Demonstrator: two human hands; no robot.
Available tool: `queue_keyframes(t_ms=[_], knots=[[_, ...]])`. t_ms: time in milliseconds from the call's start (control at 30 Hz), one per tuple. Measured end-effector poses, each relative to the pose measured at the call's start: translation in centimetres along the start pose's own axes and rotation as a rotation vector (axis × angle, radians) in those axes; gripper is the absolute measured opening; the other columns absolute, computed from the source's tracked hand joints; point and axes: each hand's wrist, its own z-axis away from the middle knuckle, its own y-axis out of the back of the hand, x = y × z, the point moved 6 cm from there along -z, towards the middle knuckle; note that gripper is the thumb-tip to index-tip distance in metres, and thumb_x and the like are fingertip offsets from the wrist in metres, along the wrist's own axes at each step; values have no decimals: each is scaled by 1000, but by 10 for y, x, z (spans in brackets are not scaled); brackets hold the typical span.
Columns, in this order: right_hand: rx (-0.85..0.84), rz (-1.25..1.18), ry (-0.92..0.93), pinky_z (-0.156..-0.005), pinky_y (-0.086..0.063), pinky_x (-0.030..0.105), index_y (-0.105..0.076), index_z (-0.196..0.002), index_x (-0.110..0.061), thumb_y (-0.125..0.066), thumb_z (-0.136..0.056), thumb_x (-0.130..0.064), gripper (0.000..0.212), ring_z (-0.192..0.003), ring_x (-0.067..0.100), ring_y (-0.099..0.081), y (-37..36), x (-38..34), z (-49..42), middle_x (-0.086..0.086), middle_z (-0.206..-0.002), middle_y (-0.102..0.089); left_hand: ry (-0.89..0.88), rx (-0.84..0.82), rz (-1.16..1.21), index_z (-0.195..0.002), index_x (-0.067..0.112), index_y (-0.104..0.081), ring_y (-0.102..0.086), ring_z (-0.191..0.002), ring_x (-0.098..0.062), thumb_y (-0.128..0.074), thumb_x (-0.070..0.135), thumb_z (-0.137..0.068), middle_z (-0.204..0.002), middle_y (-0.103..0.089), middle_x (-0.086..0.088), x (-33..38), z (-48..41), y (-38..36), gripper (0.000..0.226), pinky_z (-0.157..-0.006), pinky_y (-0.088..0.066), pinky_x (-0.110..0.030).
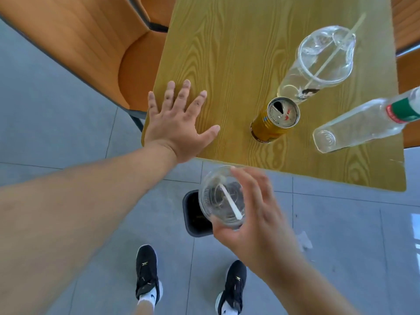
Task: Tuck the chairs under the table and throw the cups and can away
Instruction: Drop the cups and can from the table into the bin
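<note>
Wood-grain table; right hand grips clear, perhaps ribbed cup.

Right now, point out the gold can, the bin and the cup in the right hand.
gold can (270, 127): head view, on its gold side wall.
bin (193, 214): head view, on its dark inside.
cup (218, 198): head view, on its clear lid.
right hand (259, 214): head view, on the palm.

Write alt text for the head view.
The right hand holds a clear lidded cup with a straw above a dark bin on the floor. The left hand lies flat on the wooden table, where a gold can, another cup and a bottle stand.
</note>
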Motion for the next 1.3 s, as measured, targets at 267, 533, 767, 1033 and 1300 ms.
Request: queue_keyframes(t_ms=[267,533,767,1033,1300], knots=[[-288,115,-309,-112,-42,38,-19,-160,-36,-76,-76,-69,106,-145,18,-33,-65,77,4,-9,-163,-28,-79,16,12,-161,45,-16,7,-159,-23,-16,89,-91,-174,-7,3,4,2,0,82,-123,9,-61],[571,2,-155,-101,-49,51,-41,-143,-14,-80,-81,-47,80,-122,27,-53,81,54,-64,0,-136,-49,-70,28,16,-161,46,-17,6,-159,-21,-19,89,-90,-174,-8,5,2,2,2,82,-124,8,-59],[346,-53,-231,-112,-44,46,-32,-157,-17,-82,-86,-43,91,-139,19,-47,70,61,-111,2,-155,-47,-63,47,17,-159,47,-19,2,-159,-21,-21,89,-90,-173,-11,5,1,2,1,81,-124,4,-61],[115,12,-16,-94,-45,20,-46,-144,-26,-78,-81,-46,74,-109,12,-56,20,15,-34,-12,-123,-53,-52,9,34,-159,48,-19,3,-159,-21,-22,88,-89,-174,-9,4,3,3,3,81,-124,6,-60],[-82,79,-160,-105,-35,21,-37,-152,-27,-79,-78,-60,92,-124,15,-46,-37,40,7,-9,-136,-47,-61,15,32,-159,46,-20,2,-159,-24,-20,89,-89,-174,-11,3,3,3,3,81,-124,3,-62]])
